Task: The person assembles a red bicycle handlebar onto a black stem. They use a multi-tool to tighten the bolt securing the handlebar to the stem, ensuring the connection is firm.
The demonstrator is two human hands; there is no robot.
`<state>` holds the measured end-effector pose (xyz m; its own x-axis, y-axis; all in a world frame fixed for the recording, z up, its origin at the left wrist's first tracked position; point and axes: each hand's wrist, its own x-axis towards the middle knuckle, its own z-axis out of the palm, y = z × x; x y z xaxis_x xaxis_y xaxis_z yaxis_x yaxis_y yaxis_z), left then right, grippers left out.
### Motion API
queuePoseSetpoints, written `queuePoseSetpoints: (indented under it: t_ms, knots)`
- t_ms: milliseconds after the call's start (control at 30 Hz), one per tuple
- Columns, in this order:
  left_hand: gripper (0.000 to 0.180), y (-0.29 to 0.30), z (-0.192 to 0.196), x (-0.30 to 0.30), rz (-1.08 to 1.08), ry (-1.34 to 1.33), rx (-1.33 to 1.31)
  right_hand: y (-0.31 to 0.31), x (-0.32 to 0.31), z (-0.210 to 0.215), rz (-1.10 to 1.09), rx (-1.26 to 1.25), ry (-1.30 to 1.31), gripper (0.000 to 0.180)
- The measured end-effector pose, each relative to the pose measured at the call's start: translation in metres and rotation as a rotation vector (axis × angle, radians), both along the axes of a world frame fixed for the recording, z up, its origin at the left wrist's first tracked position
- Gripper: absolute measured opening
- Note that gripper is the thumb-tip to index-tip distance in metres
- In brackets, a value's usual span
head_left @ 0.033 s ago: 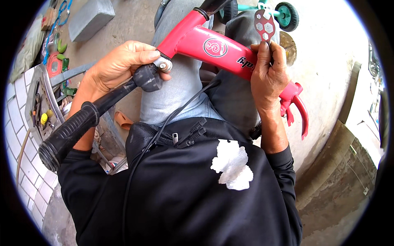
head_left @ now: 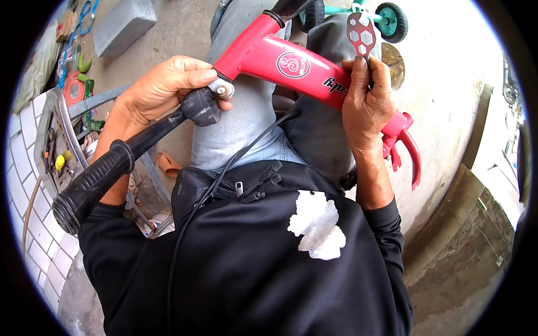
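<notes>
- Two hands are at work on a red bicycle frame (head_left: pixel 291 64) that lies across the person's lap in the upper middle of the frame, running from upper centre down to the right.
- Left hand (head_left: pixel 162 89), at upper left of centre, is closed over a black clamp (head_left: pixel 200 106) and a silver bolt head (head_left: pixel 223 89) at the frame's near end; a black handlebar (head_left: pixel 103 171) with a ribbed grip runs from there to the lower left.
- Right hand (head_left: pixel 367 106), right of centre, grips the frame's tube and pins a flat red multi-hole wrench (head_left: pixel 360 35) against it, the wrench head sticking up toward the top edge.
- As a judgement: the handlebar already sits in its clamp and the bolt is in place; the wrench is off the bolt, so tightening looks not yet done, though I cannot tell how snug the bolt is.
- Red fork ends (head_left: pixel 404 147) hang bare at right, no wheel fitted.
- Labels: a round white emblem (head_left: pixel 292 65) on the tube's middle, and dark lettering (head_left: pixel 335 87) beside it, partly under the right hand.
- A white patch (head_left: pixel 316 224) shows on the black jacket, lower centre.
- A teal-hubbed small wheel (head_left: pixel 391 21) stands at the top right.
</notes>
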<state>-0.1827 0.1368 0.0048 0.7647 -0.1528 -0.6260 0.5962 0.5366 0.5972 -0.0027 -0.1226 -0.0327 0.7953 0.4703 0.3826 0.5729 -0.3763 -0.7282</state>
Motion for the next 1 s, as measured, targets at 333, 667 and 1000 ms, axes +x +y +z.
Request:
queuePoseSetpoints:
  t_ms: [333, 667, 1000]
  knots:
    - [0.039, -0.005, 0.004, -0.004, 0.037, -0.081, -0.023, 0.003, 0.0, 0.011, -0.039, 0.035, 0.2, 0.011]
    - [0.041, -0.001, 0.038, 0.032, 0.031, -0.061, -0.093, 0.002, 0.019, 0.019, -0.019, 0.083, 0.272, 0.013]
    - [0.045, 0.002, 0.032, 0.037, 0.037, -0.142, 0.14, -0.001, 0.027, 0.006, -0.179, 0.06, 0.135, 0.011]
